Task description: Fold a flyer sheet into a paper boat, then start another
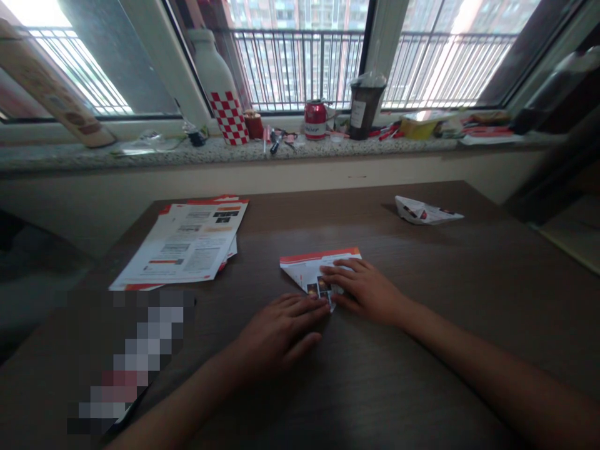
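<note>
A folded sheet of printed paper (300,265) lies on the table in a triangular shape, its red and orange strip along the far edge and a point towards me. My left hand (284,328) rests flat, palm down, fingertips on the paper's near edge and thumb apart. On the paper's right half lies my right hand (368,289), fingers stretched out and spread, covering part of the print. Neither hand grips anything. Farther back on the right sits a folded paper boat (426,212), apart from both hands.
The brown table (469,312) carries a stack of printed sheets (187,244) at the left. Nearer me is a blurred-out item (135,362). On the windowsill (178,156) stand a red-checkered bottle (227,112), a red can (315,119), a dark cup (365,109) and clutter.
</note>
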`<action>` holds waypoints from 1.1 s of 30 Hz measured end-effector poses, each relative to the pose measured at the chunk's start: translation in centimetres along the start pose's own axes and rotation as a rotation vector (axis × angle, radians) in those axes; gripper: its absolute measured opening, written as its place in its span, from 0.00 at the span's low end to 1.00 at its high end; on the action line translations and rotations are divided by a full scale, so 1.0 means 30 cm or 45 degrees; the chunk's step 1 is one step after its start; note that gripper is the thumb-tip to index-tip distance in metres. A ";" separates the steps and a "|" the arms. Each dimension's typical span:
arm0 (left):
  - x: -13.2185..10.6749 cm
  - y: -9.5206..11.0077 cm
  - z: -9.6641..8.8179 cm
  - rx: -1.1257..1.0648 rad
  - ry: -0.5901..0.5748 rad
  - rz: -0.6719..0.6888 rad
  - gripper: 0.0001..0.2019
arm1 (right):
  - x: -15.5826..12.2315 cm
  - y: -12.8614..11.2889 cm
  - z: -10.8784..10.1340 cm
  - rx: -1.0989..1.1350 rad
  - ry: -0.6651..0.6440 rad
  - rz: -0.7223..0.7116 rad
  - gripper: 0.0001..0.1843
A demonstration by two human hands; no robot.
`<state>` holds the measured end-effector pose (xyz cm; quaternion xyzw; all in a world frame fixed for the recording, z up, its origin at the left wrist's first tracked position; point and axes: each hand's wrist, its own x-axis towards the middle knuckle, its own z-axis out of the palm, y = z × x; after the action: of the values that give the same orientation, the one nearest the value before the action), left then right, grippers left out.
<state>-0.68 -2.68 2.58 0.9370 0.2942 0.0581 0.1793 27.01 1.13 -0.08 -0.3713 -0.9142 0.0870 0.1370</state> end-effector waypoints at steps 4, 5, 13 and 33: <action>0.010 0.007 0.012 0.074 0.000 -0.010 0.24 | -0.002 -0.005 -0.009 0.041 -0.002 0.001 0.26; 0.011 0.008 0.012 0.088 -0.001 -0.013 0.24 | -0.003 -0.008 -0.012 0.053 -0.001 0.001 0.27; -0.005 -0.009 -0.017 -0.057 -0.045 -0.069 0.24 | -0.004 -0.026 -0.018 0.130 -0.009 0.032 0.31; -0.026 -0.064 -0.035 0.022 0.048 -0.104 0.23 | -0.005 -0.023 -0.005 0.169 0.000 0.045 0.28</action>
<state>-2.54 -1.35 2.85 0.9245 0.3359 0.0658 0.1678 26.71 0.53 0.21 -0.3777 -0.8997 0.1498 0.1596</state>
